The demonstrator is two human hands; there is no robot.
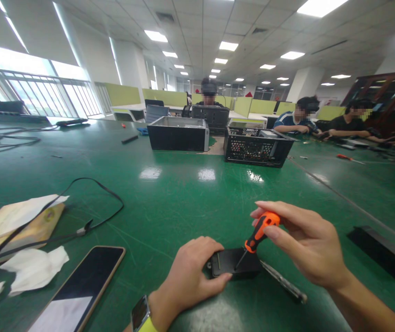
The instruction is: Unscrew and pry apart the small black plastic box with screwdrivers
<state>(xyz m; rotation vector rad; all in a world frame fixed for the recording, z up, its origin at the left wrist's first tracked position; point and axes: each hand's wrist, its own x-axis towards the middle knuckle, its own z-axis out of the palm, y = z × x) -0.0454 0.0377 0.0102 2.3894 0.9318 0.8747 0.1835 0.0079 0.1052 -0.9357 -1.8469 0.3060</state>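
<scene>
Nearest you, at lower left, the phone (83,286) lay flat. To its right, your left hand (192,267) pinched the black box (221,266) by its left end, thumb along the near edge, wrist low. The box lay on the green tabletop (156,198); the tilted screwdriver (261,233) met its upper face. Your right hand (309,246) held the handle between thumb and fingers, forearm angled in from lower right. Beyond both hands, tabletop ran to two computer cases (176,137).

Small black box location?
Head view, low, just right of centre: the box is on the green table, held by the left hand, beneath an orange screwdriver.
</scene>
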